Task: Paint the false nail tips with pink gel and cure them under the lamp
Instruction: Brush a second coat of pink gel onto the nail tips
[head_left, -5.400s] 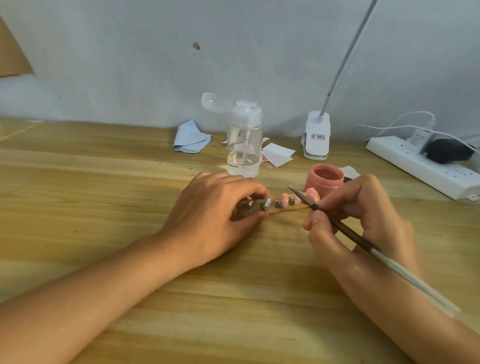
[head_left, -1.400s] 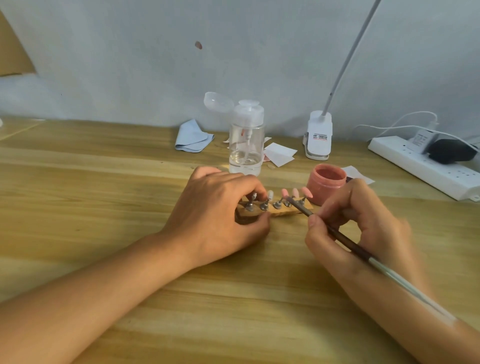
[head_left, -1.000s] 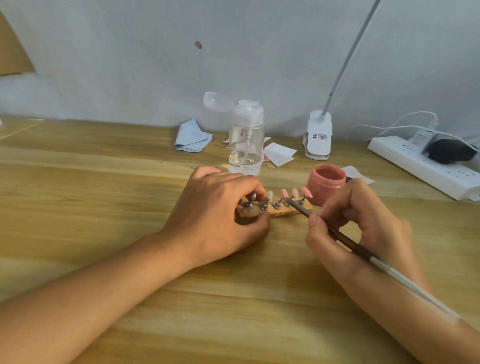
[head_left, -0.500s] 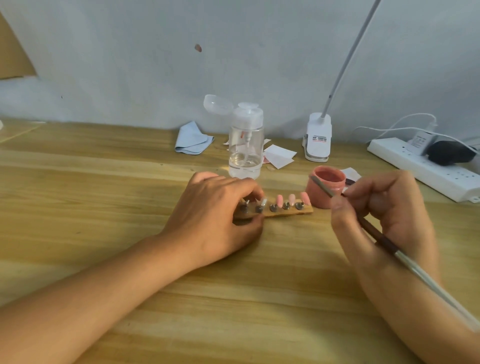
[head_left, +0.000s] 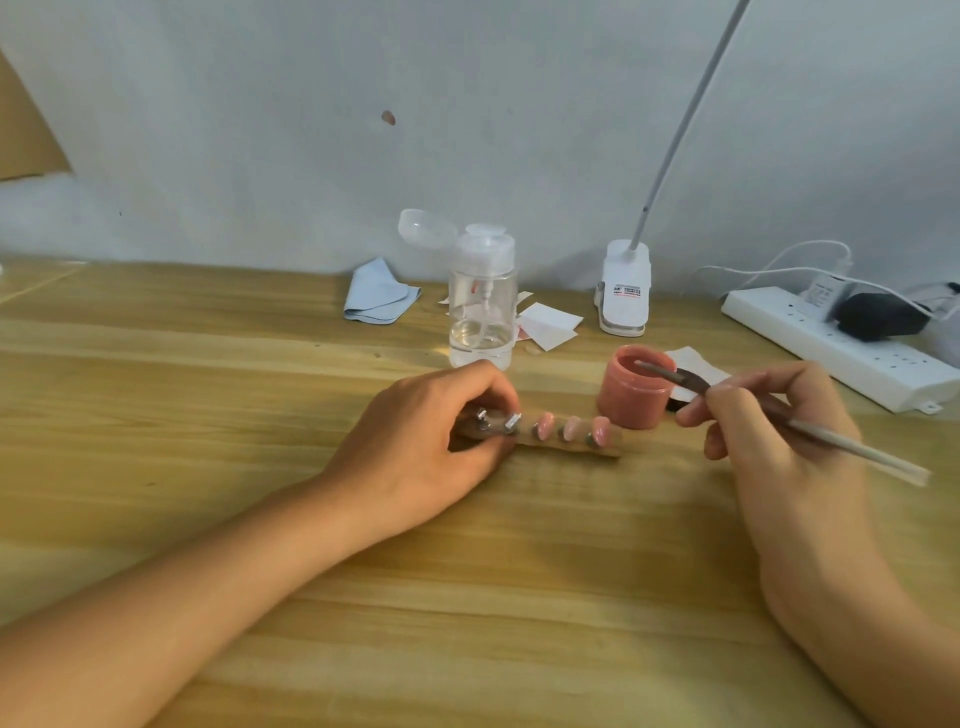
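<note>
Pinches the brush (head_left: 852, 447) in the right hand (head_left: 779, 441) grip, bristles dipped in the pink jar (head_left: 631, 402). Clamps the left end of the wooden strip (head_left: 608, 447) in the left hand (head_left: 431, 441) grip, flat on the surface (head_left: 208, 415). Puts the nail tips (head_left: 573, 427) at 9 o'clock from the brush grip, row running 9 to 3 o'clock. Likely calls for carrying the loaded brush toward 9 o'clock, to the two seemingly unpainted tips beside the left fingers.
</note>
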